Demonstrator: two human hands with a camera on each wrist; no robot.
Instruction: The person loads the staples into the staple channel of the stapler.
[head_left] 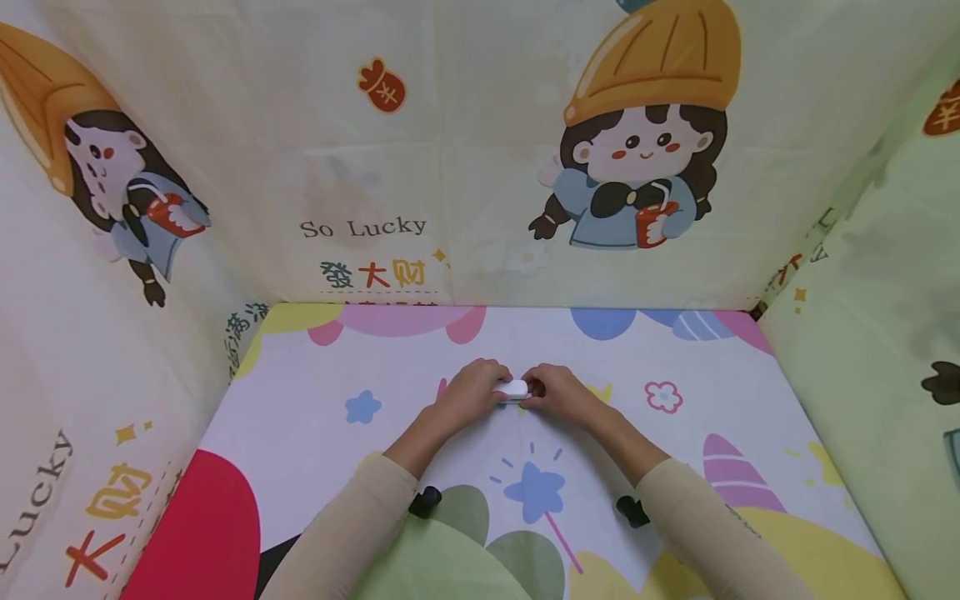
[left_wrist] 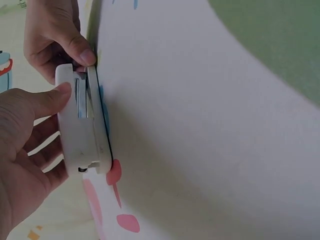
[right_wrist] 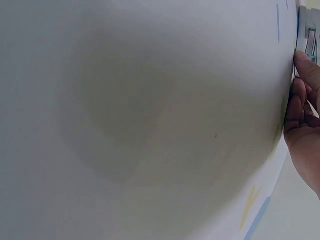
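Note:
A small white stapler (head_left: 514, 389) is on the table between the two hands, its base along the tabletop. My left hand (head_left: 474, 390) grips its body, thumb on the near side and fingers around the other, as the left wrist view shows. A metal strip is visible in the gap between the stapler's upper arm (left_wrist: 67, 120) and its base. At the opposite end, my right hand (head_left: 562, 392) pinches the stapler's tip with thumb and curled fingers. Only an edge of the stapler (right_wrist: 309, 30) appears in the right wrist view, beside the right thumb.
The table (head_left: 585, 450) has a white cover printed with stars, flowers and coloured shapes. Cream printed cloth walls (head_left: 480, 183) enclose its back and sides. Small black devices sit under the left forearm (head_left: 425, 502) and the right forearm (head_left: 632, 511).

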